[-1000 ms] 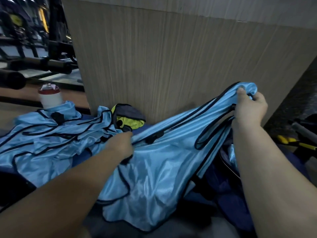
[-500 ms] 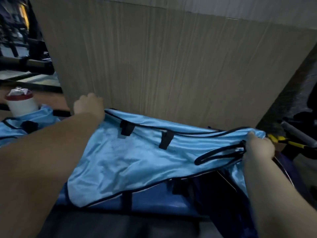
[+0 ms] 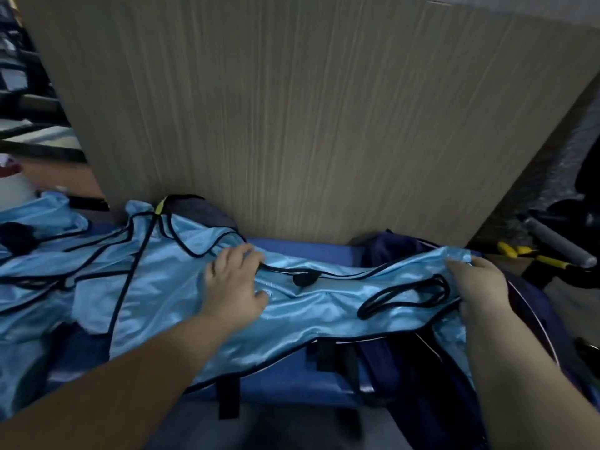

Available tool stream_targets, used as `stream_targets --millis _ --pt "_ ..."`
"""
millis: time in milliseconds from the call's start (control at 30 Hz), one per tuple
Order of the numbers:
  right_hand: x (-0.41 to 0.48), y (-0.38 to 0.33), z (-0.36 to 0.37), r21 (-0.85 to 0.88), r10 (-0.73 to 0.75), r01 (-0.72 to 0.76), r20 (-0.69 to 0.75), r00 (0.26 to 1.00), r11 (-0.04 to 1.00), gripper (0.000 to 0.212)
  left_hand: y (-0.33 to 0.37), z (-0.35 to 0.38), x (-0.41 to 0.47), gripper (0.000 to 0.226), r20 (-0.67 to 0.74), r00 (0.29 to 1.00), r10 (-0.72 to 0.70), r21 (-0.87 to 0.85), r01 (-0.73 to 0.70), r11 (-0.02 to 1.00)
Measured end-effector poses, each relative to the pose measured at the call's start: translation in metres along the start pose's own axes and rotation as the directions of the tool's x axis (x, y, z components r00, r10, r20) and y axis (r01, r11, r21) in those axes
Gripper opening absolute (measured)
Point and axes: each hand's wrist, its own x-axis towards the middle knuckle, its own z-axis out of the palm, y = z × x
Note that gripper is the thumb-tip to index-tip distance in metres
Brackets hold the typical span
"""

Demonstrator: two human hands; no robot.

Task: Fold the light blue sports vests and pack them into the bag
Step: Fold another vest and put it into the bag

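P1: Wood-grain panel [image 3: 292,125] stands upright behind the blue bench [image 3: 308,251]. Hands?

P2: Pile of vests [image 3: 42,287] lies left of the left fingers. Left hand [image 3: 232,287]: fingers [image 3: 242,254] spread, pressing flat on the vest [image 3: 324,313] near its top hem. The vest is stretched across to the right hand [image 3: 480,287], whose fingers are curled round its far end. Bag [image 3: 386,251] sits just under the right fingers.

P1: Risks?

P2: Judgement only. The satin looks slippery, so a flat press may let it slide and skew the fold. The left fingers could drag a pile vest along. The black loop beside the right fingers could snag on the bag.

P1: Surroundings?

P2: Bottle [image 3: 9,186] far left, blurred. Yellow-handled tool [image 3: 548,261] lies beyond the right fingers. Light is dim.
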Motion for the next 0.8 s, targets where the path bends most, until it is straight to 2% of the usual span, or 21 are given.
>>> stream_targets --millis 67,167,300,400,433,533,567,600,700,733,800 --pt "-0.004 -0.012 -0.001 -0.013 -0.022 0.022 0.031 0.999 1.0 0.008 -0.005 0.006 -0.018 0.063 0.098 0.994 0.053 -0.025 -0.051 0.998" --pt "0.003 -0.036 -0.004 -0.052 0.0 0.004 0.07 0.998 0.999 0.014 -0.023 0.016 -0.021 0.06 0.259 0.966 -0.026 0.043 0.016 0.999" --pt "0.015 -0.056 -0.001 -0.139 -0.078 0.087 0.07 0.995 0.987 0.012 -0.036 0.016 0.003 0.06 0.216 0.972 -0.095 0.103 0.074 0.992" --pt "0.025 -0.061 0.01 -0.098 -0.111 0.115 0.042 0.993 0.988 0.012 -0.045 0.008 0.032 0.043 0.118 0.988 -0.1 0.156 0.081 0.984" --pt "0.032 -0.062 0.014 -0.064 -0.085 0.087 0.036 0.996 0.994 0.012 -0.049 0.006 0.041 0.041 0.091 0.991 -0.1 0.187 0.081 0.979" --pt "0.051 -0.06 0.028 0.123 0.088 -0.096 0.068 0.994 0.988 0.047 -0.064 0.003 0.069 0.045 0.103 0.989 -0.107 0.257 0.078 0.963" --pt "0.053 -0.06 0.03 0.146 0.115 -0.127 0.093 0.989 0.981 0.051 -0.069 0.003 0.077 0.049 0.121 0.986 -0.116 0.273 0.079 0.959" --pt "0.058 -0.058 0.033 0.118 0.114 -0.127 0.11 0.987 0.985 0.051 -0.073 0.002 0.085 0.054 0.136 0.983 -0.122 0.297 0.077 0.952" --pt "0.062 -0.053 0.045 -0.004 0.002 -0.001 0.086 0.996 1.0 0.043 -0.077 0.001 0.104 0.064 0.131 0.984 -0.121 0.378 0.063 0.924" --pt "0.065 -0.049 0.049 -0.056 -0.029 0.035 0.097 0.995 0.998 0.046 -0.076 0.001 0.108 0.064 0.11 0.985 -0.131 0.385 0.079 0.919" --pt "0.069 -0.042 0.059 -0.063 -0.053 0.065 0.17 0.984 0.996 0.066 -0.07 0.003 0.115 0.06 0.068 0.981 -0.18 0.356 0.145 0.923"
